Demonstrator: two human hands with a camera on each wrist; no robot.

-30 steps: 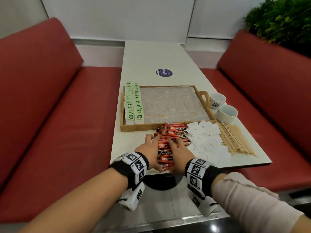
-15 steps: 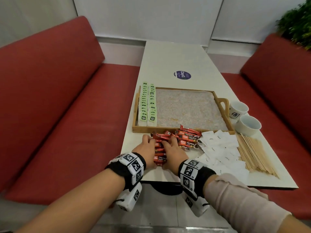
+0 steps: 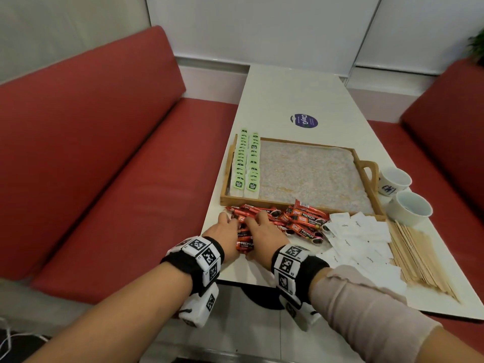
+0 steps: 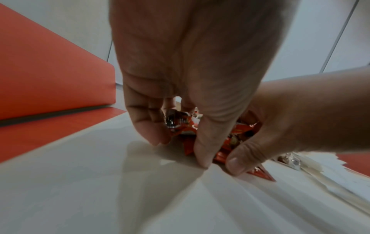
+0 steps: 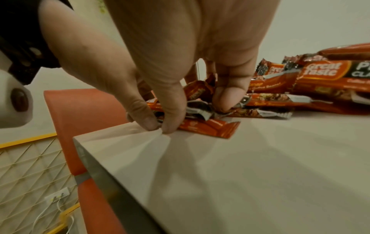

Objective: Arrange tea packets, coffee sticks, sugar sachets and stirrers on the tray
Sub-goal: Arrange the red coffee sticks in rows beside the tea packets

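A wooden tray (image 3: 309,174) lies on the white table, with green tea packets (image 3: 247,163) in two rows along its left side. Red coffee sticks (image 3: 303,222) are heaped on the table just in front of the tray. My left hand (image 3: 225,231) and right hand (image 3: 262,230) press a bundle of these sticks (image 3: 245,242) between them. Up close, the left hand (image 4: 180,142) curls round the sticks (image 4: 178,123), and the right hand (image 5: 196,114) pinches their ends (image 5: 202,126). White sugar sachets (image 3: 358,237) and wooden stirrers (image 3: 419,255) lie to the right.
Two white cups (image 3: 395,179) (image 3: 408,208) stand beside the tray's right handle. A round blue sticker (image 3: 305,120) marks the table (image 3: 288,90) beyond the tray. Red bench seats flank the table on both sides. The near table edge runs just under my wrists.
Both hands have slid left along the tray's front edge with the bundle of coffee sticks between them. The head view has turned left too.
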